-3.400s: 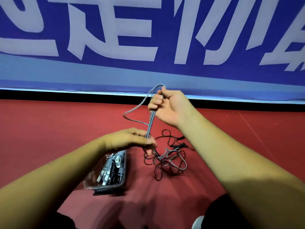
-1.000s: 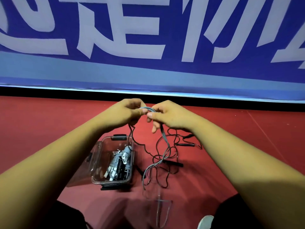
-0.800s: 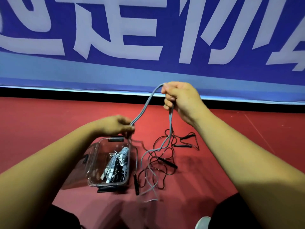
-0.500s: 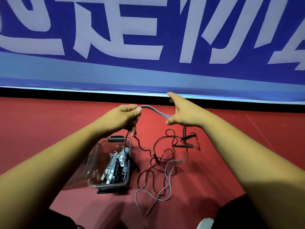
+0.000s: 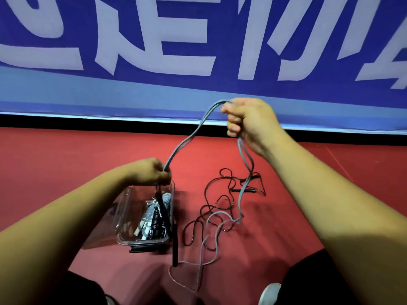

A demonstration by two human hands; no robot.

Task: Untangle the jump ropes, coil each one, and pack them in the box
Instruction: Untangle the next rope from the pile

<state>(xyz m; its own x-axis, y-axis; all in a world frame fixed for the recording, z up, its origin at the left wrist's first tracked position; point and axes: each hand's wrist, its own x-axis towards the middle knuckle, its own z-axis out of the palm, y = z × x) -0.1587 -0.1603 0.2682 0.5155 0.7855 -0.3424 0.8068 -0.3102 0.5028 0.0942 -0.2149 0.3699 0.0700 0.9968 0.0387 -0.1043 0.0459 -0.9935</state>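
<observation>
Clear glossy plastic box (image 5: 123, 216), smooth grey rope (image 5: 189, 137), matt red floor (image 5: 55, 161).

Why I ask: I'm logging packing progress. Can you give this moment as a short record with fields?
box: clear, open, coiled ropes inside
grey rope: upper part held in the air, rest trailing on red floor
black rope: loose tangle on floor, right of box
left grip: low over box, holds grey rope
right grip: raised, holds grey rope
</observation>
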